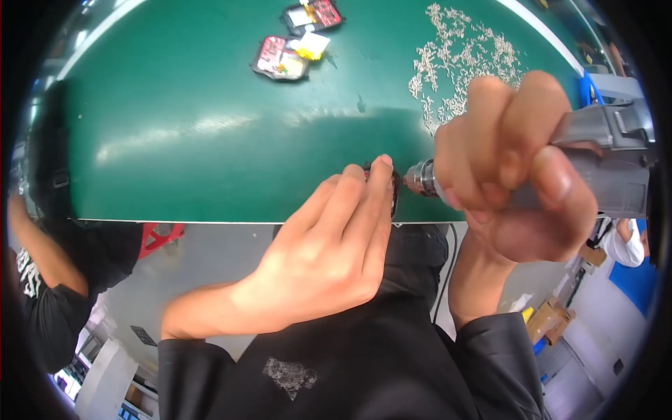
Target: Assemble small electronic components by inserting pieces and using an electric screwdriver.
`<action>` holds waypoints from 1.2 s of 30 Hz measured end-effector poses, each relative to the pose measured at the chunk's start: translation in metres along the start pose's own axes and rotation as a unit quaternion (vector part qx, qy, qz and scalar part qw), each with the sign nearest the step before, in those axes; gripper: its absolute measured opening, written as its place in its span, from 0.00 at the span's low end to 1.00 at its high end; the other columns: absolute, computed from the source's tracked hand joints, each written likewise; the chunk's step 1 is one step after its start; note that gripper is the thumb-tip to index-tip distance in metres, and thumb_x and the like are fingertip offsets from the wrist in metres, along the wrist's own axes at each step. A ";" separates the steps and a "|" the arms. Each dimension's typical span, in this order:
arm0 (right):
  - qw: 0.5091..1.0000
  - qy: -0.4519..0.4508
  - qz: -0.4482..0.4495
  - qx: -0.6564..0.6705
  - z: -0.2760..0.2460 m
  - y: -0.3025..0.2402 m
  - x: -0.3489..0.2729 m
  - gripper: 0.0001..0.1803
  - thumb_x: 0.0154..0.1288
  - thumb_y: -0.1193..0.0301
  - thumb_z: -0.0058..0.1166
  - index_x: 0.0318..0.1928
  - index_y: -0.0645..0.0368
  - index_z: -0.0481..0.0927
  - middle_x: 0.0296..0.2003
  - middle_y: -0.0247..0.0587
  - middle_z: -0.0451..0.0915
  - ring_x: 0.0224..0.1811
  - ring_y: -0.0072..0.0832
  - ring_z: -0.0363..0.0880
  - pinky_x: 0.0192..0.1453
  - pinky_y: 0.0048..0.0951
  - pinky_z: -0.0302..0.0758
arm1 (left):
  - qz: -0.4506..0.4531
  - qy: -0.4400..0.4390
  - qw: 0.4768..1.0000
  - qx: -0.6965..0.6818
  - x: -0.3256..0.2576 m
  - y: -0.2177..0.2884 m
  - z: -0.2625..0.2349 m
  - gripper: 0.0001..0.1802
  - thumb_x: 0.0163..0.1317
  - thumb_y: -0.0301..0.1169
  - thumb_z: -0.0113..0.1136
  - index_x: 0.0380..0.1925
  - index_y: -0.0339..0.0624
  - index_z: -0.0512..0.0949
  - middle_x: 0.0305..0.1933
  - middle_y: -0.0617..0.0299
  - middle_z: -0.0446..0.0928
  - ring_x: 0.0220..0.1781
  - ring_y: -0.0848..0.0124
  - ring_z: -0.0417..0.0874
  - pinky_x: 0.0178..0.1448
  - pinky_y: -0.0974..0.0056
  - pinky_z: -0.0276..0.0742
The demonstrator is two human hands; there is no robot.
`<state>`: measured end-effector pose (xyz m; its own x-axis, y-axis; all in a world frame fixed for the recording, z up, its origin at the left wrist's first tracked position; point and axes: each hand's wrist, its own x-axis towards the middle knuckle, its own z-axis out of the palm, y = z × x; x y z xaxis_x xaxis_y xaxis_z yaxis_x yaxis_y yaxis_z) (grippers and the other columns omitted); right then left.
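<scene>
A solid-green counter (pixel 210 161), pale along its near edge, carries silvery screw-like pieces (pixel 442 52) and red-and-black cased assemblies (pixel 269 52) — splashed with white and yellow. The power drill (pixel 620 131) is grey, its chuck (pixel 424 178) silver; a mottled whitish patch (pixel 290 375) breaks up plain black clothing (pixel 364 371).

The counter (pixel 210 168) has a glossy green top. A black-rimmed unit (pixel 278 59) and a second unit (pixel 320 14) lie toward the far edge. A yellow-and-white packet (pixel 312 46) overlaps the first. Small pale pieces (pixel 421 75) lie scattered toward the far right corner. At the near edge, the left hand (pixel 318 255) partly covers a dark part (pixel 396 194).
</scene>
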<state>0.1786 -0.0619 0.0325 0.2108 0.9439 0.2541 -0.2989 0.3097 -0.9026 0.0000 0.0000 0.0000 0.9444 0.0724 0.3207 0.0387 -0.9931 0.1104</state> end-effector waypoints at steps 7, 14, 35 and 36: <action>0.988 0.002 -0.076 0.133 -0.019 0.006 -0.013 0.12 0.63 0.64 0.48 0.37 0.60 0.69 0.20 0.33 0.64 0.12 0.19 0.58 0.19 0.23 0.62 | 0.041 0.013 0.998 -0.056 -0.005 -0.022 -0.006 0.19 0.44 0.22 0.59 0.40 0.24 0.77 0.50 0.46 0.76 0.44 0.59 0.77 0.47 0.60 0.77; 0.936 0.227 -0.162 0.215 -0.064 -0.010 -0.096 0.09 0.64 0.67 0.43 0.37 0.61 0.67 0.21 0.34 0.63 0.12 0.20 0.59 0.21 0.26 0.64 | -0.292 0.033 0.934 0.202 -0.050 -0.082 -0.037 0.22 0.53 0.17 0.58 0.51 0.34 0.75 0.59 0.47 0.72 0.54 0.51 0.74 0.57 0.54 0.71; 0.893 0.246 -0.172 0.336 -0.081 0.002 -0.116 0.07 0.65 0.67 0.40 0.35 0.58 0.66 0.20 0.34 0.63 0.12 0.21 0.60 0.21 0.27 0.66 | -0.051 0.042 0.998 0.022 0.119 -0.054 0.027 0.07 0.52 0.20 0.64 0.33 0.36 0.81 0.35 0.59 0.77 0.35 0.63 0.79 0.38 0.61 0.75; 0.896 0.234 -0.170 0.336 -0.082 0.002 -0.117 0.07 0.65 0.67 0.40 0.35 0.58 0.66 0.20 0.34 0.63 0.12 0.20 0.60 0.21 0.27 0.66 | -0.029 0.037 0.998 0.032 0.119 -0.054 0.027 0.07 0.51 0.19 0.63 0.32 0.35 0.80 0.34 0.59 0.76 0.35 0.62 0.78 0.37 0.60 0.75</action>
<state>0.2299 -0.1811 -0.0274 0.7171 0.6786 0.1591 -0.6029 0.7185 -0.3469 0.1193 0.0599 0.0072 0.9131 0.1339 0.3851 0.1155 -0.9908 0.0708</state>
